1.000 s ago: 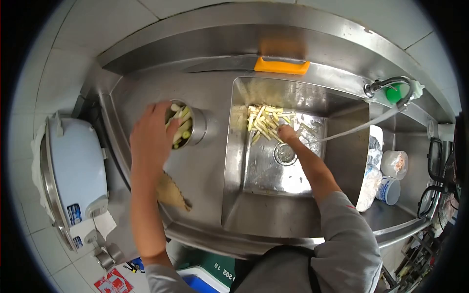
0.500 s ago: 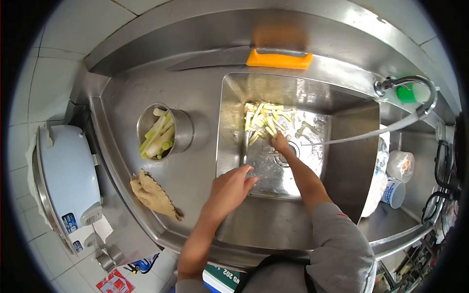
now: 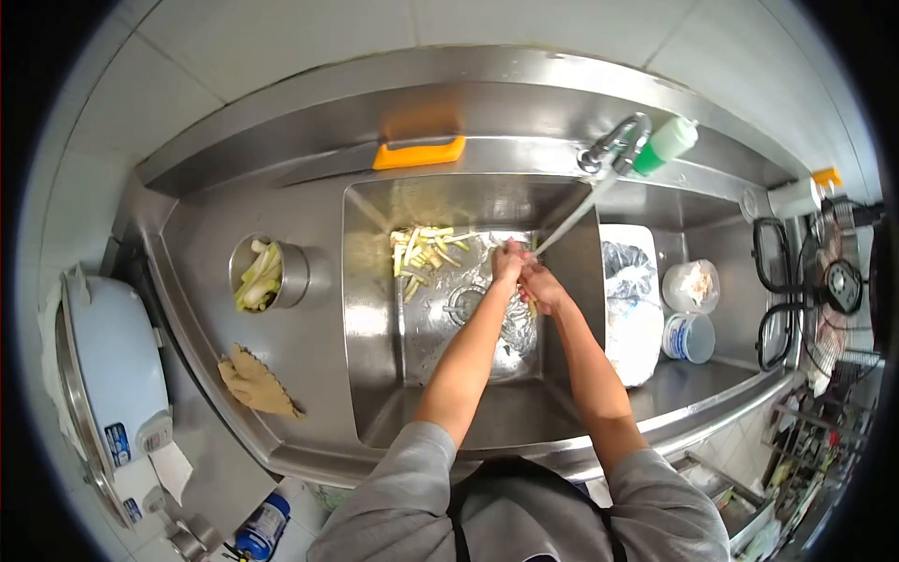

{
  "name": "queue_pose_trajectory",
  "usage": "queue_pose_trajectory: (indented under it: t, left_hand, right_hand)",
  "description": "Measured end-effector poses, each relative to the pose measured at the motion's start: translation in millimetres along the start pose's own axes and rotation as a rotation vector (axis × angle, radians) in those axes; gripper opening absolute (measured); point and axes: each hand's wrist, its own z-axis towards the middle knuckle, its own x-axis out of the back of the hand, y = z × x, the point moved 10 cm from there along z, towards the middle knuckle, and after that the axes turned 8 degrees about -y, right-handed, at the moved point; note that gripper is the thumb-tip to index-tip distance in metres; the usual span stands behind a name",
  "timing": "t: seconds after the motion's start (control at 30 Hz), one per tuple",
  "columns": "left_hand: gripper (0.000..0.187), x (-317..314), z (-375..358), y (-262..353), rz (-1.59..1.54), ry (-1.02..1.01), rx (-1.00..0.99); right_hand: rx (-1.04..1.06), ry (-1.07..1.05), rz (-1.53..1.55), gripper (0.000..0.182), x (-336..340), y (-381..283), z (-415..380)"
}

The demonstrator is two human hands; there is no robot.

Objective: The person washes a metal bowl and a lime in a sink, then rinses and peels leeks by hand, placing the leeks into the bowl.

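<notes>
My left hand [image 3: 508,263] and my right hand [image 3: 544,287] meet in the sink basin [image 3: 379,300], under the running water [image 3: 573,220]. Their fingers are closed together around pale green vegetable stalks [image 3: 533,306], possibly leek or spring onion. One end shows below the right hand; most of the bunch is hidden by the fingers. More cut stalks [image 3: 421,249] lie spread in the far left part of the basin, apart from my hands. Just left of my wrists is the drain [image 3: 464,302].
A metal pot [image 3: 294,275] of stalks and a tan cloth [image 3: 257,382] sit on the left counter. An orange-handled knife [image 3: 419,153] lies behind the basin. Beside the faucet [image 3: 613,145] stands a green-and-white bottle [image 3: 667,145]. Tubs [image 3: 688,337] occupy the right basin.
My right hand has taken stalks from the pile and moved right into the water stream. My left hand, open and empty before, has joined it. The view has shifted right.
</notes>
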Motion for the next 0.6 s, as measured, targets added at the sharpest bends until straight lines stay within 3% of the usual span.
queue_pose_trajectory:
  t: [0.07,0.1,0.17,0.23,0.3,0.37,0.43,0.53,0.6]
  left_hand:
    - [0.046,1.9,6.8,10.5,0.042,0.147,-0.003]
    - [0.064,-3.7,-2.5,24.4,0.243,0.204,0.0]
    - [0.068,-18.3,-14.1,34.6,0.284,0.189,0.051]
    - [0.063,-27.2,-16.2,33.1,0.292,0.118,0.087]
    - [0.052,-59.0,-21.9,54.7,0.342,-0.167,-0.199]
    - [0.043,-59.7,-28.3,65.0,0.404,-0.163,-0.3]
    - [0.034,-66.5,-53.9,84.9,0.578,-0.142,-0.36]
    - [0.036,-58.8,-58.3,86.8,0.716,-0.107,-0.227]
    - [0.049,-47.0,-33.7,66.0,0.802,-0.159,-0.102]
  right_hand:
    - [0.08,-0.032,0.0,0.027,-1.8,-16.0,-18.0]
    - [0.116,0.126,-0.13,0.027,9.2,-15.1,-17.9]
    - [0.074,0.14,-0.041,0.026,10.8,-11.4,-21.4]
    - [0.12,0.051,0.122,0.03,4.4,-13.4,-26.6]
    - [0.169,0.165,0.096,0.035,13.0,-15.7,-27.7]
    - [0.176,0.196,0.024,0.039,16.9,-11.7,-26.7]
    - [0.472,0.401,-0.388,0.038,17.4,-45.2,-53.2]
    - [0.321,0.435,-0.633,0.033,-4.7,-48.5,-83.7]
    - [0.356,0.451,-0.546,0.028,-7.7,-49.7,-93.3]
